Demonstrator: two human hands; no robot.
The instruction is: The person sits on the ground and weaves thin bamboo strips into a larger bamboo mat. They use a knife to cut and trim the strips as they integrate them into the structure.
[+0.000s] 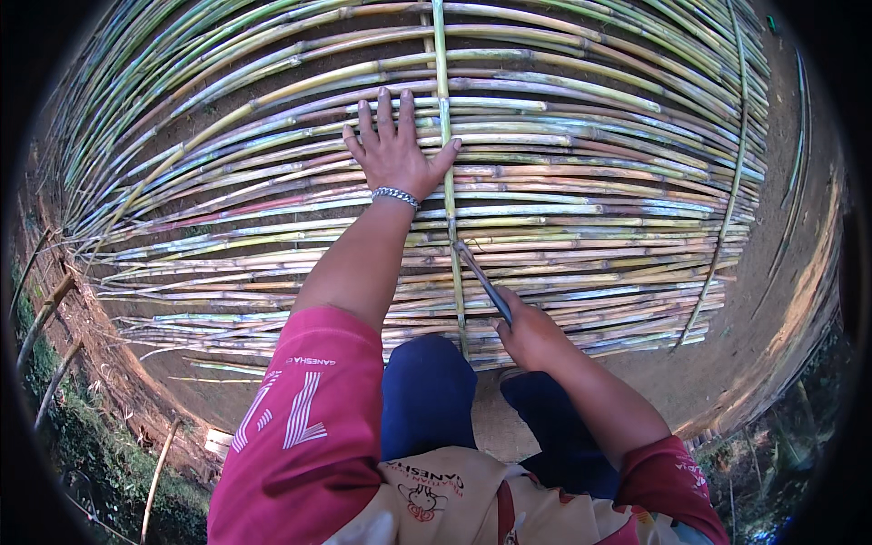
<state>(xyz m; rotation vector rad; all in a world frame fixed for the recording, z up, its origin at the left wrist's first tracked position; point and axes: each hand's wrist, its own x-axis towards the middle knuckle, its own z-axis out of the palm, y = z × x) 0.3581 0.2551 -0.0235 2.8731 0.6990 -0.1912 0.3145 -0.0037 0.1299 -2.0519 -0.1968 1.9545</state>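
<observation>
Many thin cane stalks (pixel 563 222) lie side by side, running left to right, in a wide mat on the ground. One long greenish stalk (pixel 447 168) crosses over them at the middle. My left hand (pixel 397 162), with a chain bracelet (pixel 396 195) at its wrist, presses flat on the stalks with fingers spread; its thumb reaches the crossing stalk. My right hand (pixel 530 334) is closed around the dark handles of what look like pincers (pixel 484 281). Their tip touches the crossing stalk where it passes over the canes, beside a thin bit of wire; the jaws are too small to read.
A second thin stalk (pixel 738 127) crosses the canes near their right ends. Loose stalks (pixel 799 150) lie on bare soil farther right. Upright sticks (pixel 156 481) and green plants stand beyond the earth edge at lower left. My knees (pixel 429 386) are at the mat's near edge.
</observation>
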